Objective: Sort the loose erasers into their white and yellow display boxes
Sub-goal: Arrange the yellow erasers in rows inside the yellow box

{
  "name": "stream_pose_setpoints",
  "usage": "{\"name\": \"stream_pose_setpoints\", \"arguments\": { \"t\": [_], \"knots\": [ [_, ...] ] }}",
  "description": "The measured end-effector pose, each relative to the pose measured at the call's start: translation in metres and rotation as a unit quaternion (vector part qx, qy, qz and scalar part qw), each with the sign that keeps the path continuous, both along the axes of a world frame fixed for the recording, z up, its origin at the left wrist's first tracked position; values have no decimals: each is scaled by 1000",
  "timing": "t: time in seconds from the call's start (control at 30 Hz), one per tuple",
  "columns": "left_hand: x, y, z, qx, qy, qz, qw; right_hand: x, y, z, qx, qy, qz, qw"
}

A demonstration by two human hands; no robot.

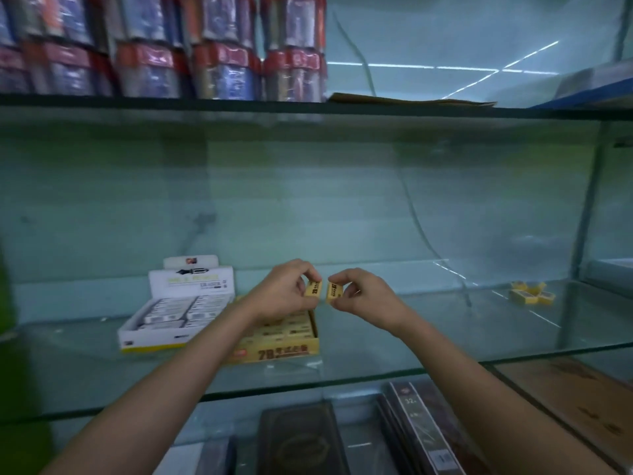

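My left hand (282, 293) pinches a yellow eraser (313, 289) above the yellow display box (274, 353), which holds rows of yellow erasers. Just to its right, my right hand (363, 296) pinches a second yellow eraser (334, 291). The two erasers are a small gap apart. The white display box (154, 339) with its lid raised stands to the left of the yellow one, filled with white erasers. A small heap of loose yellow erasers (532, 293) lies far right on the same glass shelf.
The glass shelf (376, 375) has a front edge close to my forearms. Packaged goods (219, 49) are stacked on the shelf above. Dark books (301, 440) lie on the shelf below. A metal upright (589, 207) stands at the right.
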State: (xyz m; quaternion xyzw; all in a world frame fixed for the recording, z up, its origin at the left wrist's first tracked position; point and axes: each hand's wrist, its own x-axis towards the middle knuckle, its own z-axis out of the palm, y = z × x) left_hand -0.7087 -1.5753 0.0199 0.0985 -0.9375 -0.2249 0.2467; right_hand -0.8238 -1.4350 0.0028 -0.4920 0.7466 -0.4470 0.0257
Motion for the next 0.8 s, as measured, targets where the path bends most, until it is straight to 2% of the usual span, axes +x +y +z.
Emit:
{"name": "stream_pose_setpoints", "arguments": {
  "t": [0.3,0.53,0.8],
  "knots": [
    [63,-53,-3,45,32,88,995,40,-59,1,19,-4,46,999],
    [64,-61,-14,59,-5,54,997,44,-75,2,102,95,74,987],
    [64,-63,-20,29,-36,47,998,34,-76,-11,74,93,68,991]
  ]
}}
